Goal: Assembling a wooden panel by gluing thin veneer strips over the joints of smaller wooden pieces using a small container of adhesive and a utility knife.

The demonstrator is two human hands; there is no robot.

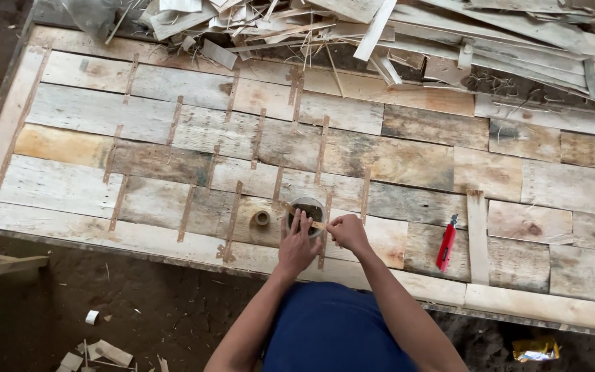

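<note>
Here, seen from above, the left hand (296, 246) lies flat with fingers spread on the rim of a small round container (307, 214) near the front edge of a patchwork wooden desk (408, 162), while the right hand (348, 231), just right of the container, pinches a thin brown strip (303, 216) lying across its mouth. A careless tug could tip the container or tear the strip, and a red utility knife (446, 244) lies farther right of it. The container's dark contents are unclear, and the hands hide part of the rim.

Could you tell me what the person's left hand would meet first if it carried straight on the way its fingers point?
The left hand points away from the person, its fingers already at the small round container, so that comes first; beyond it lie only the panel's wooden boards.
</note>
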